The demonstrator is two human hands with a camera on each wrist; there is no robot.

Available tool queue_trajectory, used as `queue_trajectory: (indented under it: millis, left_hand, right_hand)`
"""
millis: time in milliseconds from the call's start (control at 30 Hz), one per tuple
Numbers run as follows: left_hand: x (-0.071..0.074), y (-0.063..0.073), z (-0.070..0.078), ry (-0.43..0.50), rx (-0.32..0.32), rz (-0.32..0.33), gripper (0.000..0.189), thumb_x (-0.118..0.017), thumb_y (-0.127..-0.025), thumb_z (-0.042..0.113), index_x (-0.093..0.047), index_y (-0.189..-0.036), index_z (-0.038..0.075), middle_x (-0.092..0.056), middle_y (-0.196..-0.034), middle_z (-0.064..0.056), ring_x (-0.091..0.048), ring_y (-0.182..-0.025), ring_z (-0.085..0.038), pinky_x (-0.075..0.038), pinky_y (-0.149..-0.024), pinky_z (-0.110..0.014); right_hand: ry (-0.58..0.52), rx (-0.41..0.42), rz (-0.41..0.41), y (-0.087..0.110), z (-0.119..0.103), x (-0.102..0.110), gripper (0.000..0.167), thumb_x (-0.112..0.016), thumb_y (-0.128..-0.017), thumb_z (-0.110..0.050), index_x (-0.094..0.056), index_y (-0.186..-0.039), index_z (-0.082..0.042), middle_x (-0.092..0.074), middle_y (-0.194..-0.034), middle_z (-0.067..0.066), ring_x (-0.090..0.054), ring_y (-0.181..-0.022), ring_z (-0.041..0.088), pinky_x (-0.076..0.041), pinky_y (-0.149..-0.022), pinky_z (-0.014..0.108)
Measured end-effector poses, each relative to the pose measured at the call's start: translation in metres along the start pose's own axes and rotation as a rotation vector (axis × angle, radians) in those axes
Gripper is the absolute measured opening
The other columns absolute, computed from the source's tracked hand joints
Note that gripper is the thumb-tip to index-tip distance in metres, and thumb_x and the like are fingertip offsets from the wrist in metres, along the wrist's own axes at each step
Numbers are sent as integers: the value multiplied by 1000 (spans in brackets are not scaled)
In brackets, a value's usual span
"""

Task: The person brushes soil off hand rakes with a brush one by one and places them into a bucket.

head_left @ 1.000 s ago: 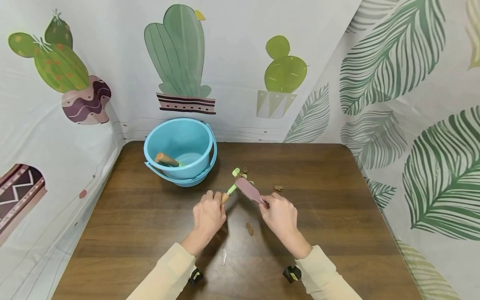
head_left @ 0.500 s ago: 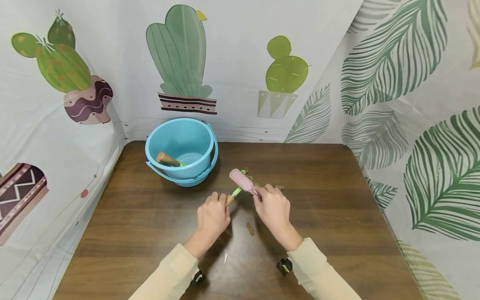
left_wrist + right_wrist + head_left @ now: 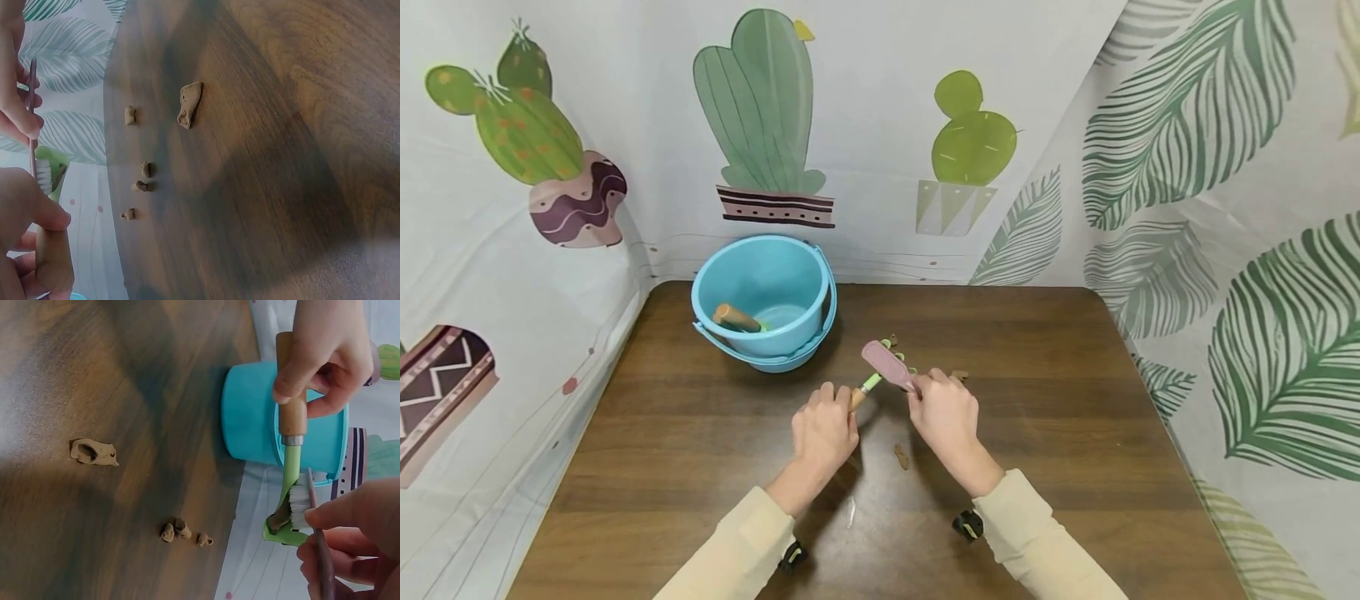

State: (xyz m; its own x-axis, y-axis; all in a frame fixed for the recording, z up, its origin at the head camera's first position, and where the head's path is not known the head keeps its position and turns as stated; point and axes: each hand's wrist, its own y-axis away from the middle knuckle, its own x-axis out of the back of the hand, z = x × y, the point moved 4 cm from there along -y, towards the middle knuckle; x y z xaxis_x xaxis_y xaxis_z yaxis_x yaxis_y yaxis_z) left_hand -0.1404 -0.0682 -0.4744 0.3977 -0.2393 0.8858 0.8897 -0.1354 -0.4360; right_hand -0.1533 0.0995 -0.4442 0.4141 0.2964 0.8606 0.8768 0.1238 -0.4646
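Observation:
My left hand [image 3: 825,425] grips the wooden handle [image 3: 292,412] of a small green garden tool, apparently a hand rake [image 3: 291,475]. Brown clay-like matter [image 3: 281,515] sticks to its green head. My right hand [image 3: 947,412] holds a pink brush [image 3: 886,362] by its handle, thumb [image 3: 331,512] along it. In the right wrist view the white bristles [image 3: 300,503] lie against the rake's head. From the head camera, the brush's back hides most of that head; only green tips show behind it. Both tools are held up above the table.
A blue bucket [image 3: 760,250] stands at the table's back left, another wooden-handled tool [image 3: 735,317] inside. Brown clay-like pieces lie on the wooden table [image 3: 1037,433]: a larger one [image 3: 901,457] nearer the front, smaller ones [image 3: 130,115] farther back. A printed cloth [image 3: 880,100] hangs behind.
Over the second, the brush has shifted up and left across the rake's head and turned. My left hand has moved slightly right with the rake. Since half a second ago little has moved.

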Motion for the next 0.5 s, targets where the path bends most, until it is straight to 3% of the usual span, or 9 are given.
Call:
queue_trajectory:
  millis: [267,500]
  left_hand:
    - [-1,-1,-4,-2,2,16,25,-74,-63,16,-60,-82,9,-47,-69,-5,-53,-60,-25,-41,-43,-34]
    - [-1,-1,-4,14,-16,49,23,-74,-62,15,-58,-77,9,-47,-68,-5,-52,-60,-26,-40,-43,-34]
  right_hand:
    - [-49,-52,-65,0,6,5,17,-74,-68,-15,-75,-85,-18,-61,-67,-2,-57,-51,23,-43,-40,39]
    - [-86,-94,-134,0,11,9,17,-72,-69,-15,-76,-85,-19,-62,-67,-3,-45,-43,15,-38,-37,34]
